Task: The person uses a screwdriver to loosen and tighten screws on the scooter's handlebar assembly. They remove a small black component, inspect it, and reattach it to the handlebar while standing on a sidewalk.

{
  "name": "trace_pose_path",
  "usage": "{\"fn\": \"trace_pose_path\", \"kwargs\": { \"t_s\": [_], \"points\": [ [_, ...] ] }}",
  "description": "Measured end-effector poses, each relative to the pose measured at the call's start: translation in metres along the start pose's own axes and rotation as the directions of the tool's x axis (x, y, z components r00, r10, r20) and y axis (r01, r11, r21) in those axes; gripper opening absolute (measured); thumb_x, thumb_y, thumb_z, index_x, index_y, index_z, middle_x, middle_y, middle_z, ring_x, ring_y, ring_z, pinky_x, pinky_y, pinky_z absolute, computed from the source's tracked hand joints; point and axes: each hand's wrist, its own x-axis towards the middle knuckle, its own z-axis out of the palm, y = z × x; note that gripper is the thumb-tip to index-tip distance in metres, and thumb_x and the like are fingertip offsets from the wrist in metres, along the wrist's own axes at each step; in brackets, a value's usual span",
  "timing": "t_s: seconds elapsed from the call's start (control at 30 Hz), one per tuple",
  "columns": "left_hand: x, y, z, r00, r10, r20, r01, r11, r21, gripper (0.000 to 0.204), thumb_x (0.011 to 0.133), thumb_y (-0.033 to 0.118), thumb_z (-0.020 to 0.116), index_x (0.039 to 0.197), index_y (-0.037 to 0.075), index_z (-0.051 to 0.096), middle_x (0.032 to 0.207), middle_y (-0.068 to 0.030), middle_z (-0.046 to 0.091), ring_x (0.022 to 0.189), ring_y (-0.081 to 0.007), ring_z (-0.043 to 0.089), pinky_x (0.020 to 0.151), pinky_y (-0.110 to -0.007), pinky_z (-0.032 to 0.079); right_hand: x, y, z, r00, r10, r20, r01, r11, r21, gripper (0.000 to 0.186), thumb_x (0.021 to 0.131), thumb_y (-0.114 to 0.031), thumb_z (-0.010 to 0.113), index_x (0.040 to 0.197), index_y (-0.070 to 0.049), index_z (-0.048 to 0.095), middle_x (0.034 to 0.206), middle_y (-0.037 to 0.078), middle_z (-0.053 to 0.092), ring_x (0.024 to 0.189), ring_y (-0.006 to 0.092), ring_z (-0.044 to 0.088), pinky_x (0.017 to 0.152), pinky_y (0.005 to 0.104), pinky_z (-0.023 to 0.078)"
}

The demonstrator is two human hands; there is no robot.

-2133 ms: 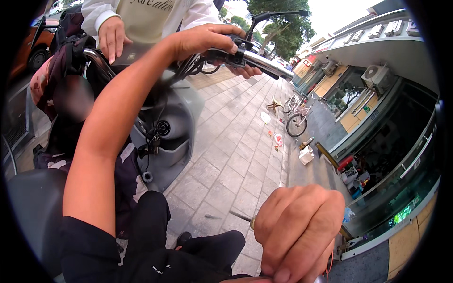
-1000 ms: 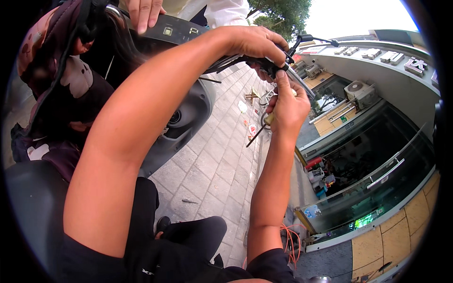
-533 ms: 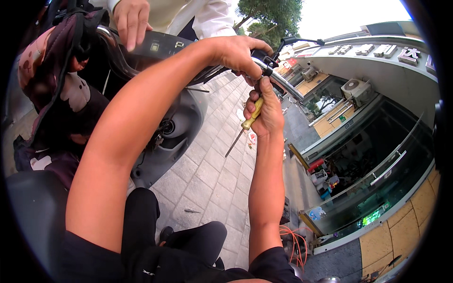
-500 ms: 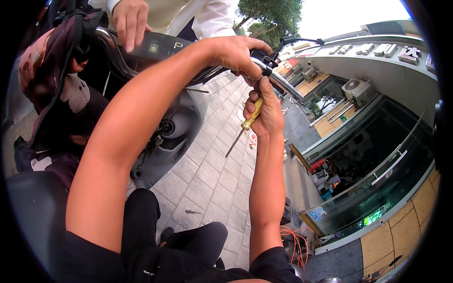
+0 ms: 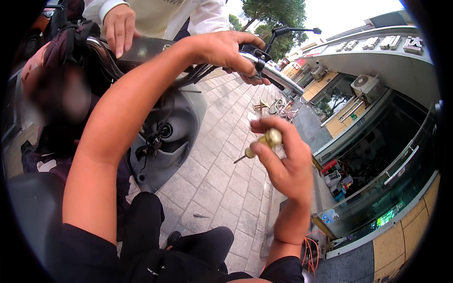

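Observation:
My left hand [image 5: 226,51] reaches across to the scooter's handlebar, its fingers wrapped round the bar by a black clamp [image 5: 258,55]. The bare chrome tube of the handlebar [image 5: 285,80] runs on to the right beyond that hand. My right hand [image 5: 295,162] is apart from the bar, lower and to the right, somewhat smeared by motion. It holds a screwdriver [image 5: 270,139] by its yellow-green handle, the thin shaft pointing down and left. Below the bar, the grey scooter front [image 5: 191,118] is uncovered, with wires and a dark round socket [image 5: 165,130] showing.
Another person's hand [image 5: 120,28] rests by the scooter's dark display panel [image 5: 141,49]. A black mirror stem [image 5: 271,40] rises from the bar. A small dark tool [image 5: 201,216] lies on the paving [image 5: 222,188]. A glass shopfront [image 5: 377,188] and orange cable [image 5: 309,250] are at right.
My right hand has drawn away from the handlebar, down and to the right, with the screwdriver, whose shaft has turned. My left hand stays on the bar. The view has shifted slightly.

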Motion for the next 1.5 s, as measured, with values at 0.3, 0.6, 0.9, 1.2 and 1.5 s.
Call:
{"fn": "trace_pose_path", "kwargs": {
  "t_s": [0.3, 0.6, 0.9, 1.2, 1.5],
  "points": [
    [-0.001, -0.001, -0.001, 1.0, 0.017, -0.003, -0.017, 0.999, 0.049, 0.082, 0.081, 0.019, 0.086, 0.156, 0.001, 0.056, 0.104, -0.0074, 0.074, 0.082, -0.0129, 0.066, 0.071, -0.03, 0.054, 0.002, 0.001, -0.024, 0.806, -0.336, -0.487, 0.355, 0.933, -0.055, 0.034, 0.107, -0.001, 0.068, 0.129, -0.002, 0.042, 0.133, 0.031, 0.065, 0.107, 0.0224, 0.074, 0.09, 0.0309, 0.064],
    [0.002, -0.004, -0.002, 0.999, 0.032, -0.012, -0.03, 0.995, 0.09, 0.081, 0.082, 0.021, 0.085, 0.156, 0.005, 0.057, 0.102, -0.0066, 0.073, 0.081, -0.0127, 0.065, 0.071, -0.03, 0.055, 0.013, 0.017, -0.017, 0.833, -0.364, -0.416, 0.368, 0.927, -0.074, 0.032, 0.106, -0.001, 0.069, 0.125, -0.002, 0.044, 0.13, 0.027, 0.068, 0.106, 0.0197, 0.071, 0.089, 0.0305, 0.06],
    [-0.001, -0.002, 0.0, 0.999, 0.029, -0.016, -0.028, 0.998, 0.055, 0.081, 0.081, 0.022, 0.086, 0.155, 0.006, 0.058, 0.096, -0.0058, 0.071, 0.077, -0.0121, 0.064, 0.068, -0.03, 0.053, 0.016, 0.01, -0.019, 0.847, -0.332, -0.414, 0.327, 0.941, -0.084, 0.029, 0.106, 0.0, 0.069, 0.123, -0.002, 0.046, 0.127, 0.026, 0.07, 0.105, 0.0208, 0.071, 0.092, 0.032, 0.059],
    [-0.003, -0.001, -0.002, 1.0, 0.015, -0.01, -0.015, 0.999, 0.052, 0.081, 0.079, 0.024, 0.086, 0.154, 0.006, 0.06, 0.097, -0.0065, 0.073, 0.076, -0.0126, 0.064, 0.068, -0.03, 0.053, 0.028, -0.009, -0.035, 0.904, -0.359, -0.232, 0.297, 0.918, -0.264, 0.022, 0.112, -0.005, 0.061, 0.126, 0.0, 0.044, 0.133, 0.027, 0.065, 0.101, 0.0199, 0.072, 0.087, 0.0328, 0.064],
    [-0.001, -0.005, 0.0, 1.0, 0.016, -0.012, -0.015, 1.0, 0.02, 0.082, 0.078, 0.024, 0.086, 0.154, 0.008, 0.061, 0.101, -0.0067, 0.075, 0.08, -0.0128, 0.064, 0.07, -0.029, 0.054, 0.048, -0.053, -0.05, 0.921, -0.39, 0.02, 0.362, 0.833, -0.418, 0.025, 0.098, 0.006, 0.073, 0.117, -0.002, 0.059, 0.127, 0.019, 0.067, 0.097, 0.0244, 0.071, 0.086, 0.0363, 0.058]
  ]
}}
